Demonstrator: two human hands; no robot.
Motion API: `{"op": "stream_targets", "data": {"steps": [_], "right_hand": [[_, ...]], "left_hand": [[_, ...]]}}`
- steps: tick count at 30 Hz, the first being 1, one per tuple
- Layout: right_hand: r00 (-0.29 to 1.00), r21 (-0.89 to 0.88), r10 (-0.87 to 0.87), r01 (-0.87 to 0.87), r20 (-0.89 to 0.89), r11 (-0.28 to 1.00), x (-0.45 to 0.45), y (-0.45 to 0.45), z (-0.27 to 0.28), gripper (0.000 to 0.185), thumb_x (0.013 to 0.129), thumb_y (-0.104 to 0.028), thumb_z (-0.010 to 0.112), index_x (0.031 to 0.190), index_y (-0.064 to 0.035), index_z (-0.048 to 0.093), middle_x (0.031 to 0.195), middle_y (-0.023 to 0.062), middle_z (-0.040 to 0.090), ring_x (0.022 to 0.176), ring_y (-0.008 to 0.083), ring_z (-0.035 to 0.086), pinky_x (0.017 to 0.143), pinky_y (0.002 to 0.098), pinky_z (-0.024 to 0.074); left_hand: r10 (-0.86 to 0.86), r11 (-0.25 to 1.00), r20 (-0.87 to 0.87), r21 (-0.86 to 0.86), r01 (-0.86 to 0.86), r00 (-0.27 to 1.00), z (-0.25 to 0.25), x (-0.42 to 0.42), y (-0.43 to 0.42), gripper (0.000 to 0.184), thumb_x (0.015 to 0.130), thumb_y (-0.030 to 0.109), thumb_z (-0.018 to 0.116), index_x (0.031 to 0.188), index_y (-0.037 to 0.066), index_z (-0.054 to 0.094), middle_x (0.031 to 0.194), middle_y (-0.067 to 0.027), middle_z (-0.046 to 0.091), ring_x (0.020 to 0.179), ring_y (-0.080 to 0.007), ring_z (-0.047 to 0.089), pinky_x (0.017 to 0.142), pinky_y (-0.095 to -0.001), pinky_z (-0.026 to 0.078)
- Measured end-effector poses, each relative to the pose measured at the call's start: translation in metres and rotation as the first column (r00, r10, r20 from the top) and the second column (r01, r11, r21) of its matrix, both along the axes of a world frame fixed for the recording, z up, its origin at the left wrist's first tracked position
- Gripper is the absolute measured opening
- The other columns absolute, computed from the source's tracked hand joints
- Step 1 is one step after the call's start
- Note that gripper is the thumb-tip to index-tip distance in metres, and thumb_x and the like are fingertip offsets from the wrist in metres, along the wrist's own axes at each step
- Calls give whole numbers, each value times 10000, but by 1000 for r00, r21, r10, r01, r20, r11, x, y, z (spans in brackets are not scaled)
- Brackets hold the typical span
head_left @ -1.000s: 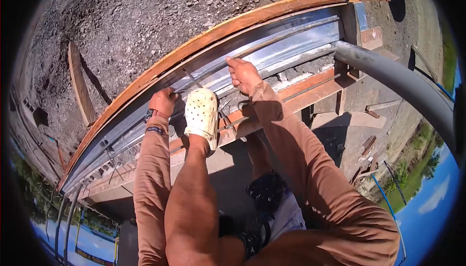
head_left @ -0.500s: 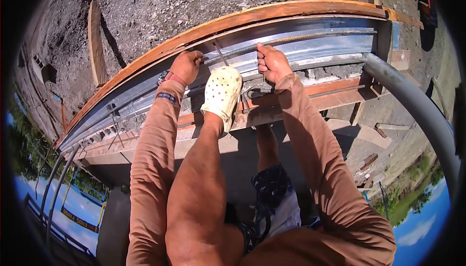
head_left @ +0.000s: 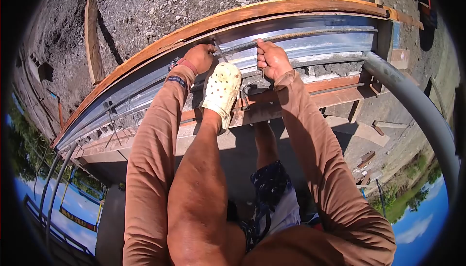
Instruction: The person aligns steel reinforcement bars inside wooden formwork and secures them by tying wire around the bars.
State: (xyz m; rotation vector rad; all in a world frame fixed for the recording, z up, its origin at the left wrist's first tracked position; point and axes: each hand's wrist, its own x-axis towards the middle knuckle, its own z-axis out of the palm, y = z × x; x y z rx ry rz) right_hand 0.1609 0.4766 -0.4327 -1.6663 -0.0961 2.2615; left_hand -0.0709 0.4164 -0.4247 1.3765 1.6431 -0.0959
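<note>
A long ribbed steel bar (head_left: 310, 34) runs inside the wooden form, in front of its shiny metal lining (head_left: 291, 45). My right hand (head_left: 273, 59) is closed, thumb and index finger pinched on the bar. Left of it, my left hand (head_left: 199, 58) has curled fingers beside a short crosspiece (head_left: 220, 51) that meets the bar; what its fingertips grip is hidden. Between my hands, a foot in a cream perforated clog (head_left: 223, 88) rests across the form's near side.
An orange-brown plank (head_left: 272, 7) edges the form's far side, with gravel (head_left: 160, 3) beyond. A thick grey pipe (head_left: 412, 88) curves down at the right. One wooden stake (head_left: 92, 40) stands at the left, and thin pipes (head_left: 51, 193) rise at lower left.
My left hand has moved right along the bar, nearer the crosspiece and the clog. My right hand stays pinched on the bar. The view has shifted from one second ago.
</note>
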Motion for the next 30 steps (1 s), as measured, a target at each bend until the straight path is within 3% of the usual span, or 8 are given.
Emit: {"op": "stream_targets", "data": {"steps": [8,11,14,16,19,26,29,30], "right_hand": [[997,-102,-68,65,-33,993,2,4,10,118,875,-155,556,908,-43,541,655,-9,433,542,109,412,447,241,346],[878,235,380,-451,292,861,11,5,37,199,868,-165,552,907,-5,663,693,28,527,585,120,462,557,234,399],[794,454,234,-532,561,715,19,3,53,196,864,-186,577,859,-21,682,689,31,542,594,111,472,549,219,390],[881,307,279,-405,381,861,28,4,53,196,882,-175,564,887,4,645,718,49,556,651,132,544,574,229,452],[989,157,-13,-10,147,987,22,-9,35,168,932,-96,451,991,59,476,884,149,552,850,281,609,733,374,554],[976,168,-117,86,184,982,-22,-28,9,221,926,-37,378,1093,105,354,1019,267,539,913,366,613,769,425,563],[999,377,36,-44,29,925,-9,-58,-50,222,936,-87,311,1055,62,425,1035,271,560,848,341,637,816,366,537],[973,777,209,-204,95,595,-10,-59,-57,260,943,-114,283,1063,59,436,1059,271,560,873,329,633,850,349,517]], "left_hand": [[-10,999,6,-40,10,1000,-23,-2,-3,254,827,241,460,922,68,620,887,-191,623,845,-365,578,783,-379,444],[25,998,41,-62,-23,999,-15,0,1,272,836,274,454,889,60,613,883,-187,622,844,-363,575,773,-377,442],[199,966,23,-174,-192,980,-10,4,4,330,867,333,447,867,45,608,925,-182,620,871,-368,565,780,-383,439],[121,987,82,-113,-111,989,-4,5,6,384,899,376,425,879,38,606,931,-196,612,894,-374,556,789,-386,434],[-149,988,16,-26,149,989,-8,3,9,422,920,397,400,908,30,606,922,-207,607,912,-376,552,798,-380,430],[86,991,37,-107,-81,996,-16,3,4,435,923,402,409,904,17,609,892,-189,615,859,-363,562,787,-371,422],[140,979,32,-152,-134,990,-2,6,12,433,898,415,457,895,19,631,843,-167,624,805,-297,573,768,-338,421],[140,979,32,-153,-134,990,-2,6,12,433,898,415,457,895,19,631,843,-167,624,805,-297,573,768,-338,421]]}}
